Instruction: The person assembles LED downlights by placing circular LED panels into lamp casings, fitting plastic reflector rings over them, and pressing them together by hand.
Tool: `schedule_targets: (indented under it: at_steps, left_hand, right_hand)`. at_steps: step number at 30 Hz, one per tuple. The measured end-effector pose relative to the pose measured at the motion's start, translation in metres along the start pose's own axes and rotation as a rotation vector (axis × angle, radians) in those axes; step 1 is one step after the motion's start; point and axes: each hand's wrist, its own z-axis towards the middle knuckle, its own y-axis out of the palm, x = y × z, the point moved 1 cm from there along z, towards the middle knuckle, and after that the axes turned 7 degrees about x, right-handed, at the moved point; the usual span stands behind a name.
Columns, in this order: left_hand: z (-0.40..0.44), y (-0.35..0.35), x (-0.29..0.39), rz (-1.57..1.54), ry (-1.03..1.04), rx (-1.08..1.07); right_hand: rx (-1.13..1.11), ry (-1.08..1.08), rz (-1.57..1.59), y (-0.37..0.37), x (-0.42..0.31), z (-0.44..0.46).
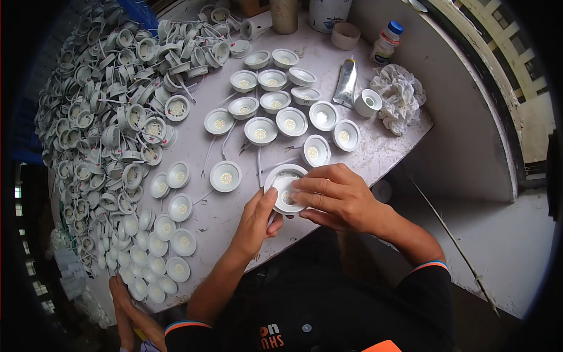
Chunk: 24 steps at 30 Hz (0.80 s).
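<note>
My left hand (258,220) is closed round the rim of a white LED downlight (274,186), its thumb along the near-left edge. My right hand (334,193) reaches across from the right, its bent fingers over the face of the same light and against its rim. Those fingers cover part of the inside, so I cannot tell whether they hold a small part too. Just beyond the held light stands another downlight (316,151), face up. To the left lies one more downlight (225,176) with a yellow-dotted LED board.
A large heap of downlight housings with wires (111,100) covers the table's left. Finished-looking lights (157,244) sit in rows near it. At the back right are a metal tube (346,82), a blue-capped bottle (387,42) and crumpled cloth (399,97). Another person's hand (119,290) is lower left.
</note>
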Motion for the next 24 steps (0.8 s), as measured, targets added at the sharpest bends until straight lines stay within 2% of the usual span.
schedule_targets:
  at_steps: [1,5,8,9,11,13,15,16,17,19,24]
  left_hand:
    - [0.000,0.000,0.000,-0.013,-0.004,0.003]
    - [-0.002,0.003,0.002,-0.020,-0.013,0.008]
    - [-0.003,0.006,0.004,0.029,0.018,0.007]
    - [-0.003,0.007,0.003,0.031,0.014,0.004]
    - [-0.003,0.010,0.001,0.057,0.038,0.006]
    - [-0.004,0.008,-0.002,0.127,0.075,-0.027]
    - [-0.005,0.009,-0.003,0.195,0.119,-0.061]
    - [-0.006,0.012,-0.003,0.201,0.155,-0.043]
    - [-0.007,0.014,-0.003,0.208,0.191,-0.024]
    - [-0.007,0.015,-0.006,0.246,0.191,0.007]
    - [-0.005,0.019,-0.004,0.409,0.254,0.101]
  right_hand:
    - [-0.054,0.049,0.059,-0.001,-0.001,0.000]
    - [-0.021,0.081,0.085,0.001,0.001,-0.005]
    - [0.108,0.319,0.235,0.007,0.002,-0.014]
    - [0.110,0.324,0.234,0.007,-0.001,-0.014]
    - [0.151,0.706,0.578,0.006,-0.006,-0.011]
    - [0.115,0.705,0.571,0.006,-0.004,-0.010]
    - [-0.100,0.912,0.668,0.004,-0.006,-0.008]
    - [0.013,0.756,0.590,0.013,-0.003,-0.013]
    - [0.012,0.758,0.590,0.012,-0.004,-0.012]
    - [-0.022,0.879,0.642,0.010,-0.007,-0.009]
    - [-0.040,0.964,0.720,0.008,-0.012,-0.007]
